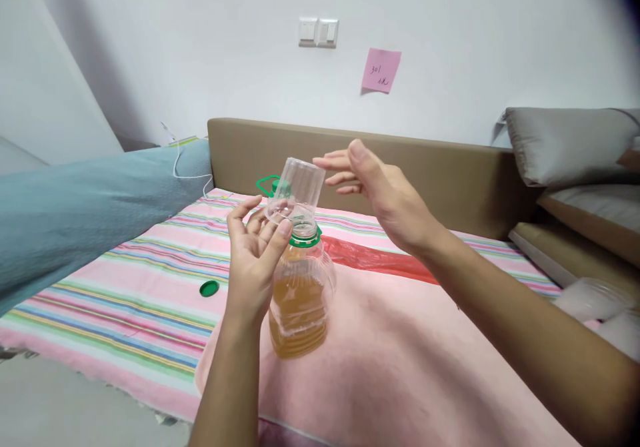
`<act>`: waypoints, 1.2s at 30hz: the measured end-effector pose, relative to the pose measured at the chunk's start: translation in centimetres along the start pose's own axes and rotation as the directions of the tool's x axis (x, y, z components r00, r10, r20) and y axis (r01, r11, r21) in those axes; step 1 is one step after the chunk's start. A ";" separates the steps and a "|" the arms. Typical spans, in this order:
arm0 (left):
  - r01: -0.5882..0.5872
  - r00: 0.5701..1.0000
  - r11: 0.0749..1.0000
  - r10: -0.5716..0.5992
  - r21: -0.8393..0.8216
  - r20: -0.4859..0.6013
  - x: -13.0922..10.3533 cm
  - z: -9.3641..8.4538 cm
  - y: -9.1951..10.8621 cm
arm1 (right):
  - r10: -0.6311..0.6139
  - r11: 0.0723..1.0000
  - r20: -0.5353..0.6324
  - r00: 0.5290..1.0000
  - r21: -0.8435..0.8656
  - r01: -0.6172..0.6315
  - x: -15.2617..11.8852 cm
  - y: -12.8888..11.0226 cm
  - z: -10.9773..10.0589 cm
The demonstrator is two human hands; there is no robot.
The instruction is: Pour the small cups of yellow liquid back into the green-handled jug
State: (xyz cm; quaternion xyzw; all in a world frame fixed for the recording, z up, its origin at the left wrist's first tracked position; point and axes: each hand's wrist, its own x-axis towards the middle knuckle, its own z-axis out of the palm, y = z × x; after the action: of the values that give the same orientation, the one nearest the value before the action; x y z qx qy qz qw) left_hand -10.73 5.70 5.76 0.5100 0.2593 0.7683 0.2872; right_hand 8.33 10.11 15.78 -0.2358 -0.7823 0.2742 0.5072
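Observation:
A clear plastic cup [301,185], tilted with its wide rim low and to the left, is held by my left hand [255,250] at that rim. My right hand [385,197] has its fingers stretched out toward the cup's upper end; whether the fingertips touch it I cannot tell. Below the cup stands a clear bottle [299,307] of amber liquid, its uncapped neck ringed by a green collar. A round green cap [209,289] lies on the striped cloth left of my left hand. Behind the cup, another green top with a loop handle [274,185] shows in part.
Striped cloth [145,280] and a pink cloth [390,353] cover the surface. Red plastic [380,259] lies behind the bottle. A brown headboard [400,167] runs along the wall. Grey cushions [570,143] are piled right, above clear containers [595,300]. Blue fabric [100,207] borders the left, with a white cable.

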 end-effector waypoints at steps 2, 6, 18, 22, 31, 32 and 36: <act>0.003 1.000 1.000 -0.003 -0.012 -0.007 0.0 0.1 0.0 | 0.007 1.000 0.011 1.000 0.017 -0.007 0.0 0.1 0.0; 0.013 1.000 1.000 -0.013 -0.025 -0.008 0.0 0.2 0.0 | 0.018 0.999 -0.004 1.000 0.045 -0.017 -0.1 0.0 0.2; 0.000 1.000 1.000 0.000 -0.014 -0.017 0.3 0.1 0.4 | 0.030 0.998 -0.028 0.999 0.061 -0.029 -0.1 0.7 0.6; -0.001 0.999 0.999 0.000 -0.041 -0.041 0.5 0.3 0.7 | 0.031 0.995 -0.009 0.999 0.099 -0.029 -0.1 1.0 0.7; -0.052 0.999 0.996 0.052 -0.069 -0.003 0.8 0.3 1.1 | 0.045 0.995 -0.031 0.998 0.085 -0.042 0.3 1.8 -0.8; -0.056 0.998 0.996 0.056 -0.070 0.003 0.8 0.4 1.1 | 0.042 0.995 -0.028 0.999 0.093 -0.040 0.5 1.7 -1.0; -0.056 0.998 0.996 0.058 -0.070 0.028 1.0 0.7 1.3 | 0.095 0.982 0.089 0.991 0.154 -0.108 0.9 0.7 -1.4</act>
State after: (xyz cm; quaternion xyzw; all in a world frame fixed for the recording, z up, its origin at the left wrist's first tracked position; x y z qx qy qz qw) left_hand -10.57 5.57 7.52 0.5184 0.2137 0.7768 0.2866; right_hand 9.37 11.53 16.39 -0.2230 -0.7650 0.3705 0.4773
